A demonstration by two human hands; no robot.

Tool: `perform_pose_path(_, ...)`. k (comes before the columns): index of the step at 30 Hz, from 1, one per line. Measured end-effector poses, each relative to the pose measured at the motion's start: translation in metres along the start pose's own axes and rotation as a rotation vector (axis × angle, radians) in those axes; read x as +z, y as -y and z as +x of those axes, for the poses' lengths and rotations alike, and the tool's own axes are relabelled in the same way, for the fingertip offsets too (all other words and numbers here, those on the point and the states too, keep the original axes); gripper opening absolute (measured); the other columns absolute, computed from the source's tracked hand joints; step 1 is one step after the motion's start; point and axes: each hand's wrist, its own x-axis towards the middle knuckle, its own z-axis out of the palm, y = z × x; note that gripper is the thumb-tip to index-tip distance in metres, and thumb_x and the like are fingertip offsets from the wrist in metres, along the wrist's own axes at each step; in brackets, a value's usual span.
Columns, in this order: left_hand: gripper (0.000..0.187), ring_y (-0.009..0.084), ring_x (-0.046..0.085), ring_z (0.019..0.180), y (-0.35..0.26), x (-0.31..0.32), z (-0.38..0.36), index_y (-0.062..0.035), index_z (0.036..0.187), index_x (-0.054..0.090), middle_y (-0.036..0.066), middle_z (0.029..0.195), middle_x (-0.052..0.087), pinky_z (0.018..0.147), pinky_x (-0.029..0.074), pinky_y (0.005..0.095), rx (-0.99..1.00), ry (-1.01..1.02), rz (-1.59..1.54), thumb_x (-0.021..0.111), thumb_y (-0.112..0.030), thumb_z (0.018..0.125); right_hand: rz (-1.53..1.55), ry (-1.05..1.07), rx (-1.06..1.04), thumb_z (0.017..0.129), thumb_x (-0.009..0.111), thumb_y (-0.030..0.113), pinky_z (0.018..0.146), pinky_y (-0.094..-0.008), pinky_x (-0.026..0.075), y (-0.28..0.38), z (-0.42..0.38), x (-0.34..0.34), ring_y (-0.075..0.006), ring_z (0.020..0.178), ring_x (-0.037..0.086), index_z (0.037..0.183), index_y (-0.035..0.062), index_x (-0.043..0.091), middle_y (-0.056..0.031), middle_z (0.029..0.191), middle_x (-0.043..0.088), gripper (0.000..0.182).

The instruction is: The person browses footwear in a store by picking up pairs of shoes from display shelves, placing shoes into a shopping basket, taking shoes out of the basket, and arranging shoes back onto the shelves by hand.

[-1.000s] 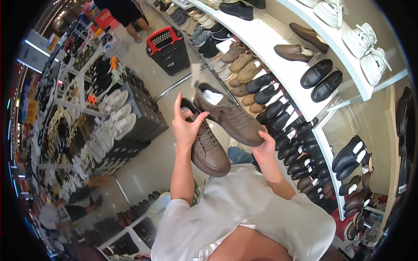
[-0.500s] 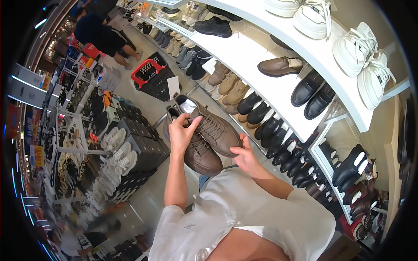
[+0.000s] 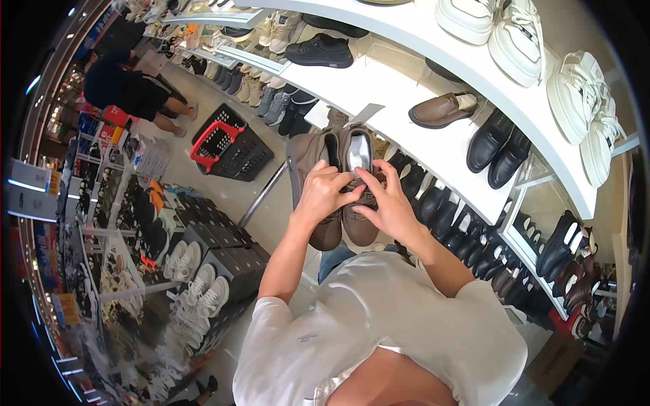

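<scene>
Bright shop light, round bent picture

The white shelves (image 3: pixel 406 88) shone under strong light from above, and the floor (image 3: pixel 203 169) had soft glare. The edges were black and curved like a ball. Things far off at the left looked small and blurry.

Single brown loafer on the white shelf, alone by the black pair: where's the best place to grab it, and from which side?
Probably the heel end of the brown loafer, reached from the aisle side. It lies across the white shelf with bare shelf in front of it, and its open collar gives fingers an edge to pinch. The black loafers crowd its right. Both hands, left hand and right hand, now hold the brown lace-up shoes.
</scene>
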Motion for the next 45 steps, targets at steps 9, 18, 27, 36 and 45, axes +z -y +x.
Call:
perform_pose_path(9,0.022,0.0211,0.053,0.053,0.11,-0.008,0.032,-0.0029,0.076,0.072,0.007,0.053,0.053,0.061,0.039,0.0332,0.107,0.073,-0.273,0.083,-0.019,0.066,-0.104,-0.235,0.321,0.064,0.088,0.022,0.089,-0.0459,0.054,0.005,0.087,0.079,-0.0492,0.118,0.054,0.126,0.0059,0.046,-0.0315,0.152,0.019,0.077)
perform_pose_path(18,0.046,0.0224,0.055,0.066,0.166,0.007,0.101,-0.0043,0.108,0.069,0.006,0.064,0.059,0.067,0.045,0.0335,0.097,0.19,-0.509,0.086,-0.026,0.071,-0.14,-0.513,0.559,0.067,0.081,0.013,0.089,-0.0402,0.051,-0.016,0.137,0.09,-0.0416,0.122,0.053,0.124,0.0041,0.039,-0.0302,0.151,0.028,0.071)
perform_pose_path(27,0.024,0.0293,0.058,0.073,0.218,0.086,0.189,-0.004,0.108,0.062,0.01,0.071,0.067,0.07,0.047,0.0382,0.153,0.156,-0.484,0.069,-0.008,0.086,-0.182,-0.657,0.694,0.073,0.077,0.013,0.094,-0.0421,0.047,-0.084,0.168,0.059,-0.0425,0.128,0.047,0.124,0.0025,0.037,-0.028,0.153,0.026,0.065)
perform_pose_path(36,0.009,0.0358,0.064,0.074,0.245,0.153,0.261,-0.0012,0.088,0.062,0.018,0.073,0.065,0.072,0.049,0.0445,0.387,0.14,-0.402,0.069,-0.004,0.083,-0.347,-0.747,0.624,0.074,0.076,0.012,0.096,-0.0437,0.048,-0.136,0.21,0.043,-0.0459,0.131,0.042,0.122,0.0023,0.037,-0.0278,0.153,0.025,0.063)
perform_pose_path(45,0.026,0.0388,0.063,0.096,0.333,0.259,0.294,-0.0027,0.106,0.068,0.02,0.106,0.068,0.086,0.049,0.0478,0.4,0.063,-0.333,0.056,-0.02,0.091,-0.419,-0.75,0.573,0.072,0.072,0.012,0.093,-0.0496,0.045,-0.196,0.268,0.026,-0.0452,0.104,0.054,0.111,-0.0025,0.062,-0.0251,0.109,0.06,0.042)
